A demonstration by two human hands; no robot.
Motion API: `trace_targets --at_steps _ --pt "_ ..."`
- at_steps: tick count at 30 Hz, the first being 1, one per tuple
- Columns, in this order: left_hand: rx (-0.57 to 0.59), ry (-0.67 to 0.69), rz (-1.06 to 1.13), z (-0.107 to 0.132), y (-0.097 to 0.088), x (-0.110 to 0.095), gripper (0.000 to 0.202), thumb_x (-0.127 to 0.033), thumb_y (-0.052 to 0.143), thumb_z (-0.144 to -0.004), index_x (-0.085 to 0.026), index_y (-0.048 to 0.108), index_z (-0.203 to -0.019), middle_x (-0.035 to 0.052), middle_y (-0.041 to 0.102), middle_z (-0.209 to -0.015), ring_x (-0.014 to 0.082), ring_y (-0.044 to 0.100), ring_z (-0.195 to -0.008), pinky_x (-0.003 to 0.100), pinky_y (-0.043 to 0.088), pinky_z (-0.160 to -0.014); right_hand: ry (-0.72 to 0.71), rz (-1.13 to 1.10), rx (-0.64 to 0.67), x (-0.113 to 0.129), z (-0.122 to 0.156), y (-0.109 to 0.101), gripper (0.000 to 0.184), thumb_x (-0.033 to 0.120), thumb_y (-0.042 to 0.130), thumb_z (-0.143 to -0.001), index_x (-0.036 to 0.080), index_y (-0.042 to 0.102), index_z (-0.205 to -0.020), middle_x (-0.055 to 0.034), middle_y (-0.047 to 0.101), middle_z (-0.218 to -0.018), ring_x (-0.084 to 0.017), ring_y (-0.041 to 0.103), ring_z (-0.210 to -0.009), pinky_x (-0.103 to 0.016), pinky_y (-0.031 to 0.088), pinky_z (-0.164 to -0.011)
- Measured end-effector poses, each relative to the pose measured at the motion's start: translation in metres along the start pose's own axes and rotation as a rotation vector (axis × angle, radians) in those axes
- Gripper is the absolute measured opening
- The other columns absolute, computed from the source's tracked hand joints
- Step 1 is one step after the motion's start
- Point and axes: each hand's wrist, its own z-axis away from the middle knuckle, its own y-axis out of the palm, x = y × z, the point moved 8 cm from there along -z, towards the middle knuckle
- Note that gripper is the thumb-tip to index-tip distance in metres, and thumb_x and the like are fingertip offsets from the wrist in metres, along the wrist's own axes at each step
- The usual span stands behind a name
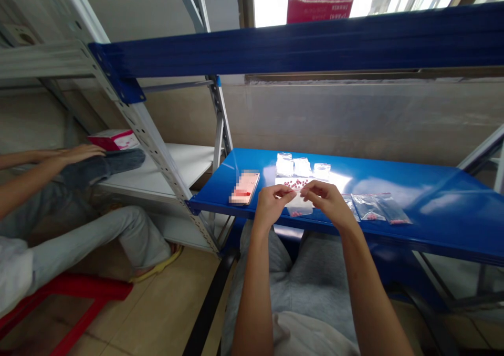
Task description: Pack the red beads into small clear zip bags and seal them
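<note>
Between my two hands hangs a small clear zip bag (300,205) with a few red pieces at its bottom. My left hand (273,203) pinches the bag's top edge on one side, and my right hand (328,201) pinches it on the other. Just behind the bag, many small red pieces (297,184) lie on a white sheet, partly hidden by my fingers. To the right of my right hand, several filled zip bags (372,209) lie flat in a row, red pieces at their lower ends.
Stacks of clear bags (302,167) lie at the back of the blue shelf (441,198). A pinkish, partly blurred box-like item (244,188) is at left. A blue beam (315,49) crosses overhead. Beyond the metal upright (153,140), another person's hands (84,154) rest on dark cloth.
</note>
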Motion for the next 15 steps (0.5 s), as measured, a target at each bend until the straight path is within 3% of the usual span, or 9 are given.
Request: trace_targets --at_steps 3,7,15 --pt "0.027 0.004 0.015 0.0 0.002 0.003 0.021 -0.037 0.08 -0.076 -0.017 0.078 -0.08 0.0035 0.075 -0.078 0.0181 0.066 -0.074 0.029 0.05 -0.071 -0.008 0.014 0.06 -0.001 -0.001 0.005 0.029 0.047 0.073 -0.081 0.019 0.071 -0.085 -0.0054 0.073 -0.085 -0.019 0.064 -0.078 -0.031 0.052 -0.07" --pt "0.041 -0.022 0.062 0.0 0.004 0.007 0.023 -0.037 0.082 -0.074 -0.016 0.079 -0.082 0.0046 0.076 -0.078 0.0193 0.068 -0.074 0.028 0.051 -0.068 -0.028 0.028 0.081 -0.003 -0.001 0.007 0.027 0.045 0.071 -0.083 0.018 0.072 -0.081 -0.0046 0.071 -0.079 -0.018 0.062 -0.074 -0.032 0.051 -0.071" --pt "0.088 0.03 -0.041 0.002 0.009 -0.009 0.024 -0.039 0.074 -0.083 -0.018 0.08 -0.09 0.0051 0.077 -0.084 0.0188 0.068 -0.077 0.027 0.049 -0.067 -0.067 0.117 -0.006 0.002 0.004 -0.003 0.026 0.045 0.069 -0.086 0.02 0.074 -0.08 -0.0051 0.072 -0.082 -0.022 0.065 -0.08 -0.034 0.052 -0.074"
